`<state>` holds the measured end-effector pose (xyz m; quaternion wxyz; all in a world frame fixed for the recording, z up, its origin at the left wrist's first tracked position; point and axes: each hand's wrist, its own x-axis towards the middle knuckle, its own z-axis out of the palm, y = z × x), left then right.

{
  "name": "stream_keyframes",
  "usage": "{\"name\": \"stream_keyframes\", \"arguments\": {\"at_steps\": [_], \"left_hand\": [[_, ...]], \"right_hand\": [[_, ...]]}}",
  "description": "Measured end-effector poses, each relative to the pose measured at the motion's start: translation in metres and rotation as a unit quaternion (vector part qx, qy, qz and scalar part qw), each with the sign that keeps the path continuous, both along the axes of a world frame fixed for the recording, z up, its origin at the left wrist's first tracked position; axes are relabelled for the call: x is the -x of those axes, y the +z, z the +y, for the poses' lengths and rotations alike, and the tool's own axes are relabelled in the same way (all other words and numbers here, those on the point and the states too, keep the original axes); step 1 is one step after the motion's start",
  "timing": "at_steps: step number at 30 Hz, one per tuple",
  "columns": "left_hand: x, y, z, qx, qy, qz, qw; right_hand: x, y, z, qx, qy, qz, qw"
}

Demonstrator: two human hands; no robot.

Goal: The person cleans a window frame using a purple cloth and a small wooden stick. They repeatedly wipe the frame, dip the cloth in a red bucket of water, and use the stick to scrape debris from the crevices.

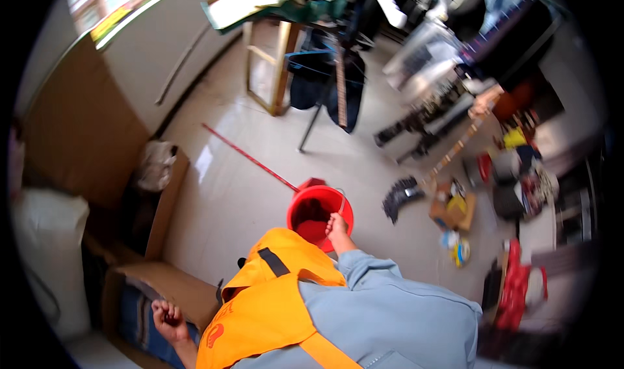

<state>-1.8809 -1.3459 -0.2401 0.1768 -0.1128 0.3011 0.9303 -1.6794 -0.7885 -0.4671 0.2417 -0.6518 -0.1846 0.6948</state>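
A red bucket is in front of me at mid-view, tilted so that I see into it. Its thin wire handle is in the closed fingers of my right hand, at the bucket's near right rim. Shadow and something dark show inside the bucket, too dim to name. My left hand is low at the left, beside an open cardboard box. Its fingers are curled in, and I see nothing in them. I wear an orange apron over grey-blue sleeves.
Behind the bucket, a long red stick with a red end piece lies across the tiled floor. A table with a green edge stands ahead. To the right are a broom, a small carton and a clothes rack. Cardboard leans at the left.
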Motion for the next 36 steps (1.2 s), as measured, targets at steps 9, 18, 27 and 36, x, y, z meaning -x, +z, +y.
{"name": "stream_keyframes", "arguments": {"at_steps": [9, 18, 27, 36], "left_hand": [[0.205, -0.025, 0.018, 0.027, -0.177, -0.024, 0.983], [0.362, 0.001, 0.1, 0.027, -0.312, 0.004, 0.95], [0.443, 0.0, 0.132, -0.067, -0.371, -0.05, 0.925], [0.536, 0.041, 0.168, 0.004, -0.344, 0.02, 0.939]], "right_hand": [[0.011, -0.01, -0.117, -0.026, -0.136, -0.094, 0.986], [0.081, -0.022, -0.197, 0.091, -0.285, -0.17, 0.939], [0.087, -0.068, -0.219, -0.057, -0.263, 0.112, 0.957], [0.173, -0.068, -0.195, -0.001, -0.309, 0.004, 0.951]]}}
